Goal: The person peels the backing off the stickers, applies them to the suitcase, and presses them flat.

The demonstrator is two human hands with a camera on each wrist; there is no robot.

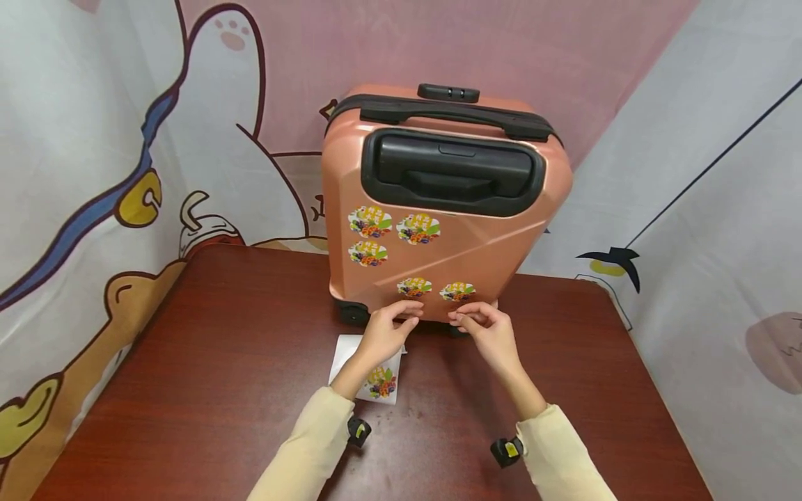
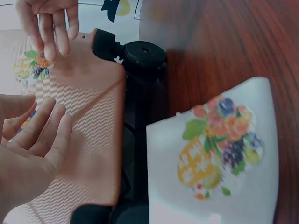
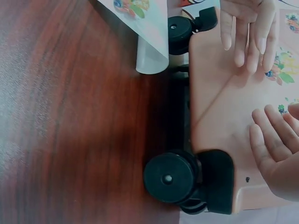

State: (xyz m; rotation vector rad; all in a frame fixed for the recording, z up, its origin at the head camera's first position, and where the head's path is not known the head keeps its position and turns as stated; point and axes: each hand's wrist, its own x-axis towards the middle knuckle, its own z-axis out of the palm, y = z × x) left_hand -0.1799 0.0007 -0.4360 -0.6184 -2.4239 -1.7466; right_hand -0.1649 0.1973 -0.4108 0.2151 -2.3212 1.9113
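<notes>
A peach-coloured suitcase (image 1: 482,243) stands upright, its front bearing several fruit-printed stickers. Two lie low on it, a left sticker (image 1: 414,286) and a right sticker (image 1: 457,291). My left hand (image 1: 383,339) is just below the left one, fingers loosely bent and thumb apart from them. Close under the right sticker is my right hand (image 1: 496,342), its fingertips near the sticker's lower edge. In the left wrist view the right hand's fingers (image 2: 60,30) hang fairly straight; nothing shows in either hand. Beneath my left forearm lies a white sticker sheet (image 1: 346,346) with a fruit sticker (image 1: 381,383) on it.
The suitcase rests on a dark red-brown table (image 1: 250,362), with a black wheel (image 3: 169,178) at its lower corner. One edge of the sticker sheet curls up. Printed cloth (image 1: 501,42) hangs behind and at both sides.
</notes>
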